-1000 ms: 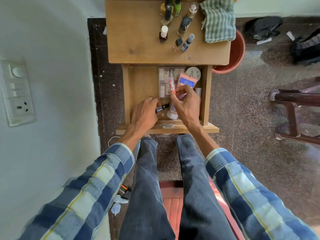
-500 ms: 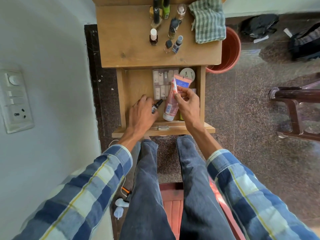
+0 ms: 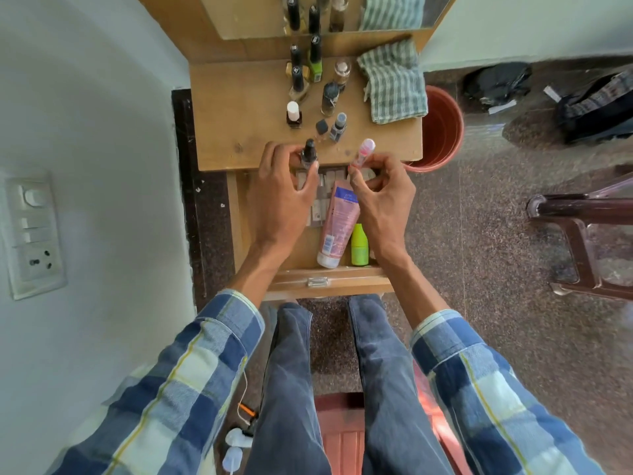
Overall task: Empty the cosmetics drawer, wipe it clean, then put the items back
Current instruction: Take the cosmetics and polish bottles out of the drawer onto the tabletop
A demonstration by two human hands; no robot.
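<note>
Two hands: both raised over the near edge of the tabletop [image 3: 239,132], each pinching one small item.
Left hand [image 3: 281,197]: fingers curled round a small dark-capped bottle [image 3: 309,156], held upright at the tabletop's near edge.
Right hand [image 3: 383,197]: fingertips pinch a slim pink tube [image 3: 364,150], tilted, its cap pointing far.
Drawer [image 3: 329,281]: pulled open below the hands; inside lie a large pink tube [image 3: 337,228], a green bottle [image 3: 359,245] just right of it, and a clear compartment case [image 3: 318,197] partly hidden by the hands.
Tabletop: several bottles [image 3: 329,97] stand grouped at the far middle; a green checked cloth [image 3: 394,84] lies far right.
Floor: an orange bucket [image 3: 442,128] stands right of the table.
</note>
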